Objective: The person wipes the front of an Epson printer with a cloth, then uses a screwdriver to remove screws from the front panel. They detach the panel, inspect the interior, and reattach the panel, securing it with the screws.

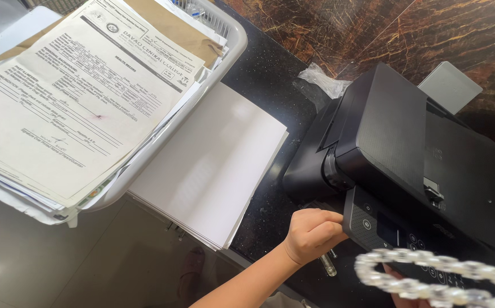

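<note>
My left hand (311, 232) is curled into a fist, its knuckles against the left edge of the tilted control panel (373, 225) of a black printer (407, 142). Nothing shows inside the fist. A clear pen-like object (328, 265) lies just below that hand on the black counter (264, 74). My right hand (396, 282) is at the bottom right, mostly hidden behind a blurred bracelet of clear beads (435, 276) that is close to the camera.
A stack of blank white paper (213, 159) lies on the counter left of the printer. A white plastic basket (224, 40) piled with printed forms (76, 102) overlaps it. Crumpled clear plastic (324, 80) sits behind the printer. A brown marbled wall (407, 28) is behind, with grey floor tiles (59, 262) below.
</note>
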